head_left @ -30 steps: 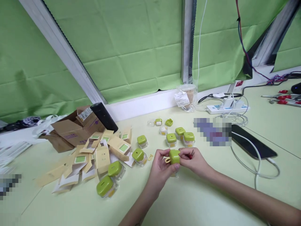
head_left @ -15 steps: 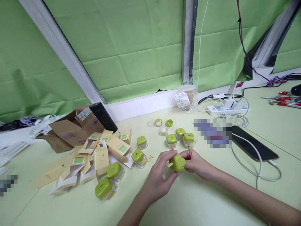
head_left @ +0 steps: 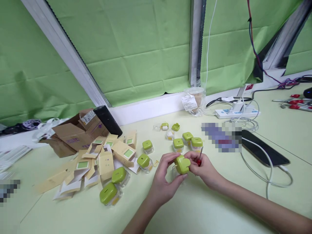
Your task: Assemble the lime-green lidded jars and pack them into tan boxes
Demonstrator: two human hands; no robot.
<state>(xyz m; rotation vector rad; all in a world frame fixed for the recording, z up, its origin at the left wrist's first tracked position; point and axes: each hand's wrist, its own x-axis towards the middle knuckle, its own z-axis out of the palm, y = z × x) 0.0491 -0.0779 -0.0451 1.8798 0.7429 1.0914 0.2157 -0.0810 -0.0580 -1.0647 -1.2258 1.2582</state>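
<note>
My left hand (head_left: 162,182) and my right hand (head_left: 204,169) meet over the pale green table (head_left: 195,211). Together they grip a small clear box with a green lid (head_left: 182,164), tilted between the fingertips. A small red-handled tool (head_left: 199,158) also sticks up from my right hand's fingers. Three more green-lidded boxes (head_left: 187,140) stand just behind the hands. Others (head_left: 143,160) lie to the left, two of them (head_left: 110,191) near the front.
Opened cardboard packets (head_left: 102,156) and a brown carton (head_left: 75,133) pile up at the left beside a black cylinder (head_left: 107,121). At the right lie a phone (head_left: 264,150) on a white cable, a power strip (head_left: 235,112) and red-handled tools (head_left: 294,102). A bagged cup (head_left: 193,100) stands by the wall.
Both hands have turned the green-lidded box between them and shifted it slightly right. The red-handled tool now shows more clearly in my right hand.
</note>
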